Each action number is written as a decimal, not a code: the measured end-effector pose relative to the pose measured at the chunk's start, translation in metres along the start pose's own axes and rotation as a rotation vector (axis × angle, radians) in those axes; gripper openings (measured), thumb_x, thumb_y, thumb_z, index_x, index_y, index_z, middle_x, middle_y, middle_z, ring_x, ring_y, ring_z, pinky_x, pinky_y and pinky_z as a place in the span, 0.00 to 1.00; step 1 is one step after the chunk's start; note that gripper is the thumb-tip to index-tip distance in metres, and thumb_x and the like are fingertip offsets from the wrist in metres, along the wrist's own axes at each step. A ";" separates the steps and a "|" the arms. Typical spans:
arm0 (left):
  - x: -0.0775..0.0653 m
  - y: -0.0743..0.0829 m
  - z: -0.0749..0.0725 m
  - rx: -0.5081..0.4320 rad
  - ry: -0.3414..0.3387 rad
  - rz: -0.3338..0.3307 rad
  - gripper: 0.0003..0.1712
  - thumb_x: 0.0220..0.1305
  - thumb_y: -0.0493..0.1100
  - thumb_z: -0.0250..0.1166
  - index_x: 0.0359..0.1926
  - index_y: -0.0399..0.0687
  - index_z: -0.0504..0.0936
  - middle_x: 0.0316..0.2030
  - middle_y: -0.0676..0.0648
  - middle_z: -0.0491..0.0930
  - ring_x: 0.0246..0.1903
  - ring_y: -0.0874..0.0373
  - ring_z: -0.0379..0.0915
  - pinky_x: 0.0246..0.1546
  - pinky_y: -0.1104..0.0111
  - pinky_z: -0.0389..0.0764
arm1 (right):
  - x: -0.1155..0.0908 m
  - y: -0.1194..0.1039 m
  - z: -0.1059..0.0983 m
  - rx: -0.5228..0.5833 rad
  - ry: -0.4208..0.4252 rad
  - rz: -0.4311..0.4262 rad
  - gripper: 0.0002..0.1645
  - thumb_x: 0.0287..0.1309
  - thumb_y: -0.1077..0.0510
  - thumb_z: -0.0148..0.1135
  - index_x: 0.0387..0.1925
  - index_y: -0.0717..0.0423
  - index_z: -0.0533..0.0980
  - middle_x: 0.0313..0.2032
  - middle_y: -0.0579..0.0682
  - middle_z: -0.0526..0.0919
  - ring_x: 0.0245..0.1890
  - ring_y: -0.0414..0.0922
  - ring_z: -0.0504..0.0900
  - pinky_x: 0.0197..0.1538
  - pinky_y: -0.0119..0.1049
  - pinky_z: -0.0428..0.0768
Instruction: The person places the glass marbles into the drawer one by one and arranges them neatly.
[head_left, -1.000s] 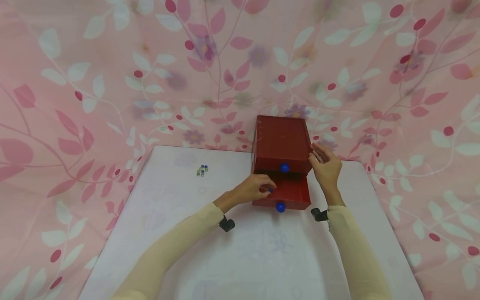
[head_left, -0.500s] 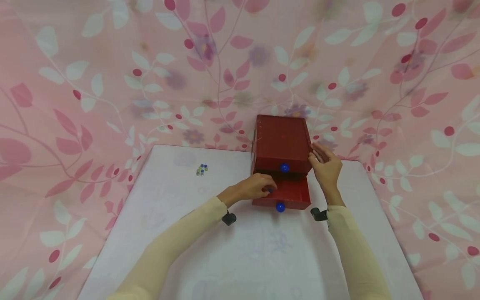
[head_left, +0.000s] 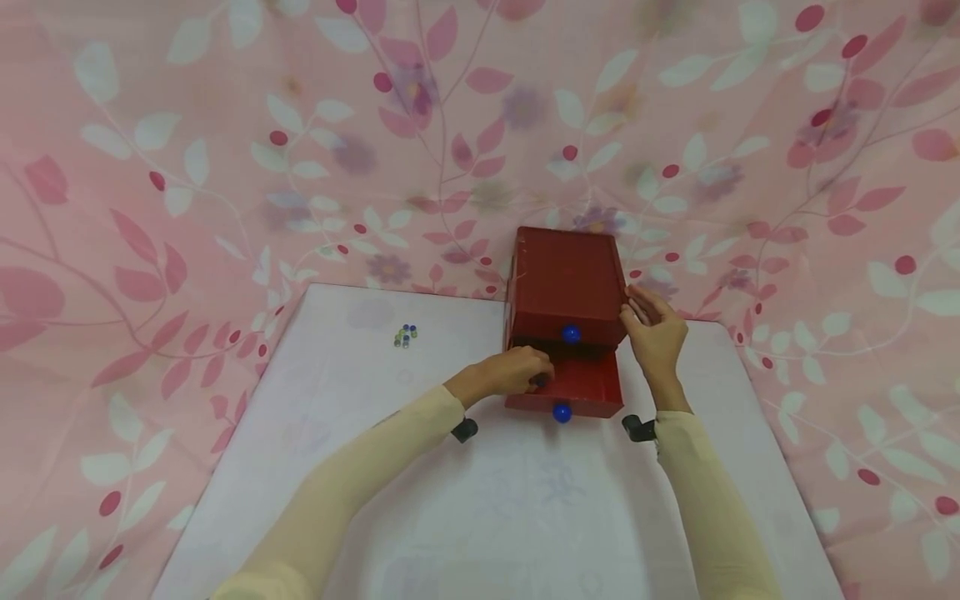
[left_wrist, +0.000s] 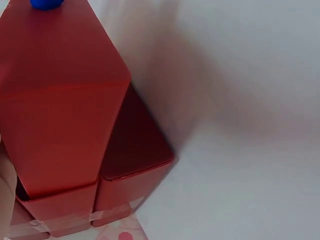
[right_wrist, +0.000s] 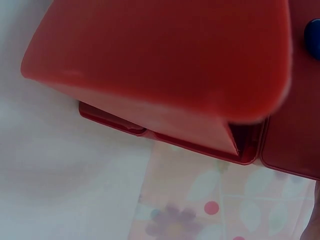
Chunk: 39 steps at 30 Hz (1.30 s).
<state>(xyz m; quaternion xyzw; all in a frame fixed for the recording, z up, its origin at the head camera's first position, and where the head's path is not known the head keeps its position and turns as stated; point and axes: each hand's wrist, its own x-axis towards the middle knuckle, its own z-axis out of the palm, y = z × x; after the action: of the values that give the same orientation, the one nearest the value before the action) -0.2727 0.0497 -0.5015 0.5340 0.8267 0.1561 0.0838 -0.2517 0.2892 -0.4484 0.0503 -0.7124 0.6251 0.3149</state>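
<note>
A red cabinet (head_left: 568, 275) stands at the table's back; its upper drawer, with a blue knob (head_left: 572, 334), is in. The lower drawer (head_left: 588, 385) is pulled out, with its own blue knob (head_left: 562, 413). My left hand (head_left: 517, 371) reaches over that drawer's left part, fingers curled and pinching a small dark-blue glass bead (head_left: 539, 380), mostly covered by the fingers. With fingers fairly straight, my right hand (head_left: 657, 340) rests against the cabinet's right side. In the left wrist view, the drawer's side (left_wrist: 60, 135) and a bit of my left hand (left_wrist: 6, 187) show.
Several small blue and greenish glass beads (head_left: 406, 336) lie grouped on the white table (head_left: 480, 517), left of the cabinet. A pink floral cloth (head_left: 420, 167) hangs directly behind the table. The pulled-out drawer also fills much of the right wrist view.
My left hand has shifted slightly right and deeper over the lower drawer, its fingers curling further so the bead shows less. The right hand stays against the cabinet. The view has shifted slightly.
</note>
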 end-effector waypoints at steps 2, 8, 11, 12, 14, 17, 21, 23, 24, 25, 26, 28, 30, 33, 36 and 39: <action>0.001 0.001 0.000 0.018 -0.011 0.001 0.14 0.58 0.36 0.71 0.46 0.47 0.85 0.39 0.52 0.80 0.38 0.64 0.75 0.41 0.79 0.76 | 0.000 0.000 0.000 0.000 -0.003 -0.002 0.19 0.49 0.76 0.63 0.47 0.76 0.79 0.45 0.74 0.80 0.49 0.63 0.80 0.53 0.39 0.79; 0.003 0.001 0.000 0.062 -0.038 -0.001 0.13 0.58 0.36 0.71 0.45 0.47 0.85 0.39 0.53 0.81 0.38 0.64 0.76 0.41 0.79 0.77 | 0.001 0.000 0.000 0.011 -0.001 0.001 0.19 0.49 0.77 0.63 0.47 0.77 0.78 0.46 0.74 0.80 0.50 0.64 0.79 0.53 0.39 0.79; 0.003 0.002 0.000 0.084 -0.054 -0.008 0.13 0.58 0.37 0.71 0.46 0.48 0.85 0.39 0.53 0.81 0.38 0.64 0.77 0.41 0.79 0.77 | 0.001 -0.001 0.001 0.009 0.002 0.007 0.19 0.49 0.76 0.63 0.47 0.77 0.78 0.46 0.74 0.80 0.50 0.64 0.79 0.53 0.39 0.79; 0.003 0.002 0.000 0.094 -0.058 -0.008 0.13 0.59 0.37 0.71 0.46 0.48 0.85 0.40 0.53 0.81 0.38 0.64 0.77 0.40 0.79 0.78 | 0.000 -0.001 0.001 0.005 0.001 0.005 0.19 0.49 0.76 0.64 0.47 0.77 0.78 0.46 0.74 0.80 0.50 0.64 0.79 0.53 0.39 0.78; 0.003 0.002 0.000 0.105 -0.064 -0.009 0.13 0.59 0.38 0.71 0.47 0.48 0.84 0.40 0.52 0.81 0.38 0.64 0.77 0.40 0.79 0.78 | 0.000 0.000 0.000 0.005 0.001 0.007 0.19 0.49 0.76 0.64 0.47 0.76 0.78 0.46 0.73 0.80 0.50 0.64 0.80 0.54 0.39 0.78; 0.004 0.002 0.001 0.128 -0.057 -0.002 0.14 0.59 0.38 0.71 0.47 0.47 0.84 0.40 0.52 0.81 0.38 0.64 0.78 0.41 0.79 0.78 | 0.000 0.000 0.000 0.011 0.002 0.008 0.19 0.49 0.76 0.64 0.47 0.76 0.78 0.46 0.74 0.80 0.50 0.63 0.80 0.54 0.40 0.78; 0.003 0.002 0.001 0.132 -0.044 0.001 0.14 0.59 0.38 0.71 0.48 0.47 0.84 0.40 0.51 0.81 0.38 0.64 0.78 0.40 0.78 0.78 | 0.001 0.000 0.000 0.013 0.004 0.010 0.19 0.49 0.76 0.64 0.47 0.76 0.78 0.46 0.74 0.80 0.50 0.62 0.80 0.54 0.39 0.78; 0.003 0.002 0.001 0.128 -0.043 -0.001 0.14 0.59 0.38 0.71 0.47 0.47 0.85 0.39 0.51 0.81 0.37 0.64 0.78 0.39 0.79 0.78 | 0.001 0.000 0.000 0.009 0.003 0.006 0.19 0.49 0.76 0.64 0.47 0.76 0.78 0.47 0.74 0.79 0.50 0.63 0.80 0.54 0.39 0.78; 0.003 0.003 0.001 0.130 -0.044 -0.002 0.14 0.59 0.38 0.71 0.47 0.47 0.85 0.39 0.51 0.81 0.37 0.64 0.78 0.39 0.78 0.78 | 0.001 0.000 0.000 0.010 0.003 0.006 0.20 0.49 0.76 0.64 0.47 0.76 0.78 0.47 0.74 0.79 0.50 0.63 0.80 0.54 0.39 0.78; 0.003 0.003 0.001 0.134 -0.046 -0.002 0.14 0.59 0.38 0.71 0.47 0.47 0.85 0.39 0.51 0.81 0.37 0.64 0.78 0.39 0.78 0.78 | 0.000 -0.001 0.000 0.012 0.003 0.005 0.20 0.49 0.76 0.64 0.47 0.76 0.78 0.47 0.74 0.79 0.50 0.63 0.80 0.54 0.39 0.78; 0.003 0.003 0.001 0.138 -0.049 -0.004 0.14 0.59 0.38 0.71 0.47 0.48 0.85 0.39 0.51 0.81 0.37 0.64 0.78 0.39 0.79 0.78 | 0.000 -0.001 0.000 0.014 0.005 0.004 0.20 0.49 0.76 0.64 0.47 0.76 0.78 0.47 0.74 0.79 0.50 0.63 0.79 0.54 0.39 0.78; 0.004 0.003 0.001 0.146 -0.055 -0.007 0.14 0.59 0.39 0.71 0.48 0.48 0.85 0.40 0.51 0.81 0.38 0.63 0.78 0.41 0.78 0.79 | 0.000 0.000 0.000 0.017 0.005 0.001 0.20 0.49 0.77 0.64 0.47 0.77 0.78 0.47 0.75 0.79 0.50 0.64 0.79 0.54 0.38 0.78; 0.004 0.004 0.001 0.156 -0.060 -0.012 0.15 0.60 0.39 0.71 0.49 0.48 0.85 0.40 0.51 0.82 0.38 0.63 0.78 0.42 0.78 0.79 | 0.000 0.000 0.000 0.020 0.005 0.001 0.20 0.49 0.77 0.64 0.47 0.77 0.78 0.47 0.75 0.79 0.50 0.63 0.79 0.54 0.38 0.78; 0.004 0.005 0.001 0.163 -0.063 -0.019 0.15 0.59 0.39 0.71 0.49 0.48 0.85 0.41 0.51 0.82 0.38 0.63 0.78 0.42 0.78 0.79 | 0.000 0.002 0.000 0.020 0.004 0.004 0.20 0.49 0.77 0.64 0.47 0.77 0.78 0.47 0.74 0.79 0.50 0.63 0.80 0.54 0.38 0.78; 0.003 0.005 0.001 0.165 -0.058 -0.021 0.15 0.59 0.39 0.71 0.49 0.47 0.85 0.41 0.51 0.82 0.38 0.63 0.78 0.41 0.78 0.79 | 0.001 0.002 0.000 0.021 0.007 0.008 0.20 0.48 0.77 0.64 0.47 0.76 0.79 0.47 0.74 0.79 0.50 0.62 0.80 0.54 0.39 0.78; 0.002 0.005 0.001 0.154 -0.046 -0.017 0.15 0.59 0.39 0.71 0.48 0.47 0.85 0.40 0.50 0.82 0.37 0.63 0.78 0.41 0.78 0.79 | 0.001 0.002 0.000 0.018 0.006 0.008 0.20 0.49 0.77 0.64 0.47 0.76 0.79 0.47 0.74 0.79 0.50 0.63 0.80 0.53 0.39 0.78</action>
<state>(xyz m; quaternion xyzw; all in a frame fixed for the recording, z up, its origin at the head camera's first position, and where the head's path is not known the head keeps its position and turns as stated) -0.2692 0.0540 -0.5002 0.5353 0.8386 0.0791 0.0627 -0.2530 0.2900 -0.4494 0.0485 -0.7059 0.6330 0.3141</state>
